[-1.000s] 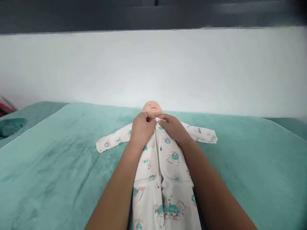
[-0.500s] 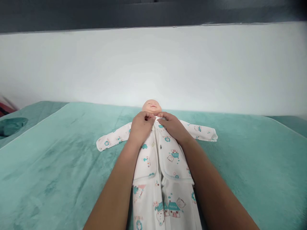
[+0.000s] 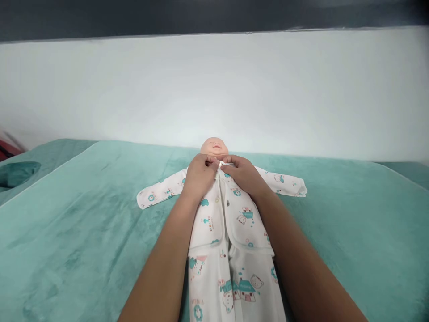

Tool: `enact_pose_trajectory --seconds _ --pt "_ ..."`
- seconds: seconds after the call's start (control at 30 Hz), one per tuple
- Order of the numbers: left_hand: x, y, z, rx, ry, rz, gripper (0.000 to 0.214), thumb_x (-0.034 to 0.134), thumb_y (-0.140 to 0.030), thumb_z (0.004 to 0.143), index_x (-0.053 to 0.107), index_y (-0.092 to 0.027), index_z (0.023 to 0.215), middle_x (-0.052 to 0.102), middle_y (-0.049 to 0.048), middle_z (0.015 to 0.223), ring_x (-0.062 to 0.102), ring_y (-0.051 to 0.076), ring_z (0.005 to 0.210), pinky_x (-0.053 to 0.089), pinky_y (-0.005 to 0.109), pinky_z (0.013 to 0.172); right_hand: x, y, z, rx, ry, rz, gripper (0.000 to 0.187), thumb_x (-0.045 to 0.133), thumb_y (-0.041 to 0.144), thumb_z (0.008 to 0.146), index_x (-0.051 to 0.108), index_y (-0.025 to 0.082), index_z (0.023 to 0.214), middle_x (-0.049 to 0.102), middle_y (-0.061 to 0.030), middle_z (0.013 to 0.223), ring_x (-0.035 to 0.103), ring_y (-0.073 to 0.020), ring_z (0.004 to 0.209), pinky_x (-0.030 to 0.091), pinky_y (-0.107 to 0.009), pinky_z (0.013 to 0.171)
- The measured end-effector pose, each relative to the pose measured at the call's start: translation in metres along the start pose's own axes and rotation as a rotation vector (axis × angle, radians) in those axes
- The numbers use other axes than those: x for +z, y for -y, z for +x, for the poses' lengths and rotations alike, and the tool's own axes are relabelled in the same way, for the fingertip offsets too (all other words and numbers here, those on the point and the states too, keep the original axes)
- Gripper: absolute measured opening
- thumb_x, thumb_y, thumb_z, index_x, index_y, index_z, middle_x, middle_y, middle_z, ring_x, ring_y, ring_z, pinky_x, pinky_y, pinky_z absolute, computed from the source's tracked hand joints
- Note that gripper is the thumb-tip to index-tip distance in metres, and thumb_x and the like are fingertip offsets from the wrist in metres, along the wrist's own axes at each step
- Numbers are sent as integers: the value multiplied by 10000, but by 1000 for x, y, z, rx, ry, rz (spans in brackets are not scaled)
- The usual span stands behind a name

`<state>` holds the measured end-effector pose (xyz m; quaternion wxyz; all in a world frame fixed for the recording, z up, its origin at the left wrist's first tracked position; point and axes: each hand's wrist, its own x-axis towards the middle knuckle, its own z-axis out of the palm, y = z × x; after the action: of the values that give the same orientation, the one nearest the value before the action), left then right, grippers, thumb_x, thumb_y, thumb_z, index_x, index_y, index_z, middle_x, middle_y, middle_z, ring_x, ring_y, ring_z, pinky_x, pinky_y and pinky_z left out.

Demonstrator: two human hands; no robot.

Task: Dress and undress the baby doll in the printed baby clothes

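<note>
A baby doll (image 3: 214, 146) lies on its back, dressed in a white printed baby jacket (image 3: 248, 219) and matching trousers (image 3: 248, 286). Just below its chin, my left hand (image 3: 201, 174) pinches the left front edge of the jacket's collar. My right hand (image 3: 244, 174) grips the opposite collar edge, the two sets of fingertips nearly meeting. Lower down, the jacket's front edges lie apart, with small fasteners along them. Both sleeves stretch out sideways. The exact fastener between my fingers is hidden.
A green plush blanket (image 3: 335, 232) spreads under the doll. Behind it rises a white wall (image 3: 214, 89) with a dark band (image 3: 214, 18) above. At the far left are a dark green rounded thing (image 3: 20, 174) and something red (image 3: 8, 150).
The whole view has shifted slightly, so the doll and hands appear a little further right and up. Both hands stay pinched at the collar.
</note>
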<state>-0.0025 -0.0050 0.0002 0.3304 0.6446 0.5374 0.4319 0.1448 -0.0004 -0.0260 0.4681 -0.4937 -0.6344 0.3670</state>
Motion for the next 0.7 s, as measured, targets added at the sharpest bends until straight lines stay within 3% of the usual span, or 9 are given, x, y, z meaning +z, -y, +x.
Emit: enact_pose_trajectory --seconds 0.27,0.43,0.7 --pt "0 -1 0 -28 15 -57 159 550 -291 790 586 -178 684 577 -3 656 499 140 596 383 277 612 3 1 -1 84 -92 1 200 593 332 766 671 218 910 717 -19 980 623 -217 919 461 -372 867" --pt "1 1 3 -65 -34 -56 106 551 -256 773 615 -181 733 641 24 720 563 172 671 423 290 648 6 -5 3 45 -215 53 183 599 326 766 637 211 904 709 -38 1015 622 -210 963 453 -376 910" --pt "4 5 4 72 -63 -6 312 451 -114 823 730 -199 936 673 70 1078 617 213 1035 456 334 949 6 -1 0 5 -221 16 191 564 287 791 711 213 890 728 -30 1026 636 -210 978 450 -381 942"
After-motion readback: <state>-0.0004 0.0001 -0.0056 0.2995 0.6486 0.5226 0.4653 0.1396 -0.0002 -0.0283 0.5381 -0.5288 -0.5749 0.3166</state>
